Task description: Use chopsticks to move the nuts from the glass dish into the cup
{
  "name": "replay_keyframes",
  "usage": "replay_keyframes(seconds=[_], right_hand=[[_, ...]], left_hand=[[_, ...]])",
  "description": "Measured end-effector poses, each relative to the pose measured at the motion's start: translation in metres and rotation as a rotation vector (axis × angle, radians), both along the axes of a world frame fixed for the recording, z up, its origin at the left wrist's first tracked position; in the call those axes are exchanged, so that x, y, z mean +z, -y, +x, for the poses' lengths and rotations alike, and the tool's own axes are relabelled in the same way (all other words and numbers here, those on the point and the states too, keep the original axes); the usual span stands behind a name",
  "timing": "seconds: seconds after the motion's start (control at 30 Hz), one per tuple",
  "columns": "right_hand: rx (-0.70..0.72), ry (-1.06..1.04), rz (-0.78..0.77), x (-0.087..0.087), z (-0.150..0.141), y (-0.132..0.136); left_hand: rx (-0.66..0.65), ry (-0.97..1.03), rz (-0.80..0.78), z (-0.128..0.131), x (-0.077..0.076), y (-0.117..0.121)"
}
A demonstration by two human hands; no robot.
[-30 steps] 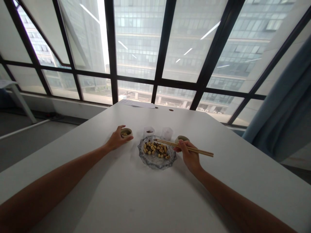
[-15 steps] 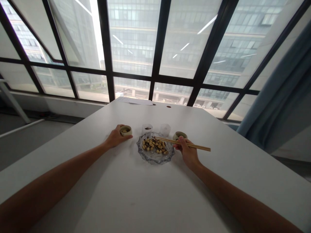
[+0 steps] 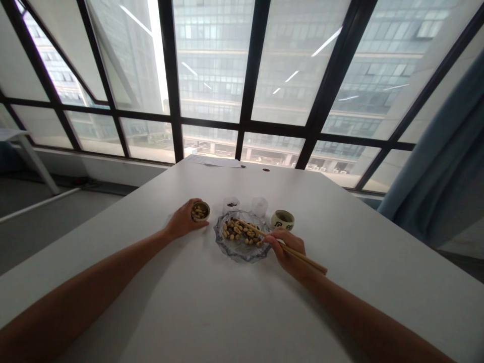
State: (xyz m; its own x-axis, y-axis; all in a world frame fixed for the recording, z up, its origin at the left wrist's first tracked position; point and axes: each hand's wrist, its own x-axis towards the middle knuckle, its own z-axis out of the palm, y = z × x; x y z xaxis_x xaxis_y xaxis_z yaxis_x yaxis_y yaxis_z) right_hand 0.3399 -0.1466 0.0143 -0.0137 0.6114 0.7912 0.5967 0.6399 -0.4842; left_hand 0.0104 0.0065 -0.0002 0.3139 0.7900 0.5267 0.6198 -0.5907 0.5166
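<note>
My left hand is closed around a small ceramic cup, left of the glass dish; the cup tips toward me and shows peanuts inside. A pair of wooden chopsticks is gripped in my right hand. Their tips reach in among the peanuts and darker bits heaped in the scalloped glass dish. Whether the tips pinch anything is too small to tell. Just beyond my right hand stands a second ceramic cup with dark characters on its side.
Behind the dish stand two small whitish cups, one with dark bits inside, the other pale. Paper sheets and a reddish-brown disc lie at the white table's far end, near the windows. A blue curtain hangs at right.
My left hand has tilted the cup toward me, so its contents show more. My right hand has moved down with the chopsticks, whose back ends dropped, uncovering the second cup.
</note>
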Motion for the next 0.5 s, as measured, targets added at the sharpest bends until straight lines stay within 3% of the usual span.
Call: replay_keyframes(seconds=[0.5], right_hand=[[0.008,0.031,-0.061,0.0024,-0.0023,0.0008]], left_hand=[[0.017,-0.015,0.04,0.0002,0.0018,-0.0006]])
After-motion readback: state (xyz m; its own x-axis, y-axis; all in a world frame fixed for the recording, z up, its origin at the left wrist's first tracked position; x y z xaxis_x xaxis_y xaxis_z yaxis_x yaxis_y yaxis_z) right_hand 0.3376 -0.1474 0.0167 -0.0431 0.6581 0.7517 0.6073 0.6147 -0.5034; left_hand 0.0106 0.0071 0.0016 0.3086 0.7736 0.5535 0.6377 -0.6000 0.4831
